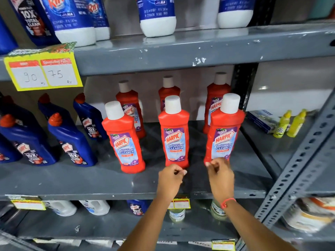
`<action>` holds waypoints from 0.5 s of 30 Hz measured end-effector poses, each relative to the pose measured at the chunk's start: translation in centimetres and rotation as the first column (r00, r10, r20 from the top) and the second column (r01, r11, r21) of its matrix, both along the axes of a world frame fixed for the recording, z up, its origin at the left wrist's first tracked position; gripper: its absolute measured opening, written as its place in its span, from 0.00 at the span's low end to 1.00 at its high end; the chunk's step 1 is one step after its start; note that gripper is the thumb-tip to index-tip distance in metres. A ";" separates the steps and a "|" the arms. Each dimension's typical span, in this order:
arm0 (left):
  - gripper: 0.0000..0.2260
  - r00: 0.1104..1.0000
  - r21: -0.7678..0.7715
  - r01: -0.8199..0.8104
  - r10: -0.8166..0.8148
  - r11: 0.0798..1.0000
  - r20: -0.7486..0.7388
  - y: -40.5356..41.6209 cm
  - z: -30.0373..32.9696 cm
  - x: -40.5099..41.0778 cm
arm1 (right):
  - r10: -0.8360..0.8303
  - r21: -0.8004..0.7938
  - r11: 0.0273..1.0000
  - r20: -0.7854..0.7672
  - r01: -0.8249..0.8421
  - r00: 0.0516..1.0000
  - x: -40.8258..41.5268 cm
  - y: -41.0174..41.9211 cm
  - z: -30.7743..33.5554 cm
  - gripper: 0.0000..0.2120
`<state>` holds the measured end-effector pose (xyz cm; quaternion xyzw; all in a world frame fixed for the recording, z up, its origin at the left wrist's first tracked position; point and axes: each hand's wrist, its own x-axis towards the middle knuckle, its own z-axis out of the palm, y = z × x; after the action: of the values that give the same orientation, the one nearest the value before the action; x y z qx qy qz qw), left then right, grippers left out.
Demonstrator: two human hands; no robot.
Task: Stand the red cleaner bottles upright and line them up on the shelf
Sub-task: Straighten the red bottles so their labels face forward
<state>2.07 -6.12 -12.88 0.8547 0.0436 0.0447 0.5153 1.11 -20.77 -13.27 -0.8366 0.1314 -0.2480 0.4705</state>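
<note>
Six red cleaner bottles on the mid shelf (126,180), all upright, labels facing out. Front row: left red bottle (125,140), middle red bottle (174,136), right red bottle (223,134), spaced w/ gaps between. Back row: rear left bottle (131,109), rear middle bottle (168,89), rear right bottle (215,98), each roughly behind its front partner, so two tidy ranks w/ faces readable from the aisle.

My left hand (171,175) sits just in front of the middle bottle's base, fingers curled in, narrow, holding nothing. My right hand (220,171) is at the foot of the right bottle, fingers loosely curled; can't tell if fingertips touch the base or just overlap it, but no grip around it. Low position makes sense to me: nudging a base shifts a tall bottle w/o tipping it.

I judge the job near done; maybe front spacing needs evening.

Blue toilet cleaner bottles (72,142) stand at left, yellow bottles (290,124) in the next bay on the right.
</note>
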 end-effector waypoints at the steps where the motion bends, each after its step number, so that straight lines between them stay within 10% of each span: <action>1: 0.05 0.998 0.023 0.063 -0.064 0.998 0.021 -1.0 0.2 0.1 | -0.088 0.041 0.995 0.030 0.087 0.996 -0.2 -0.9 0.0 0.05; 7: 0.17 0.986 0.073 0.165 -0.167 0.983 0.021 -5.9 1.2 2.1 | -0.048 0.258 0.962 -0.179 0.094 0.983 1.2 -4.9 0.2 0.27; 15: 0.10 0.983 0.152 0.148 -0.163 0.977 0.089 -7.9 1.0 3.5 | 0.211 0.314 0.940 -0.238 -0.130 0.948 2.7 -6.8 0.5 0.20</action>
<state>5.61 -14.02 -11.86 0.8873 -0.0530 0.0503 0.4555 3.78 -27.55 -12.81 -0.7913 0.1557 -0.0679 0.5874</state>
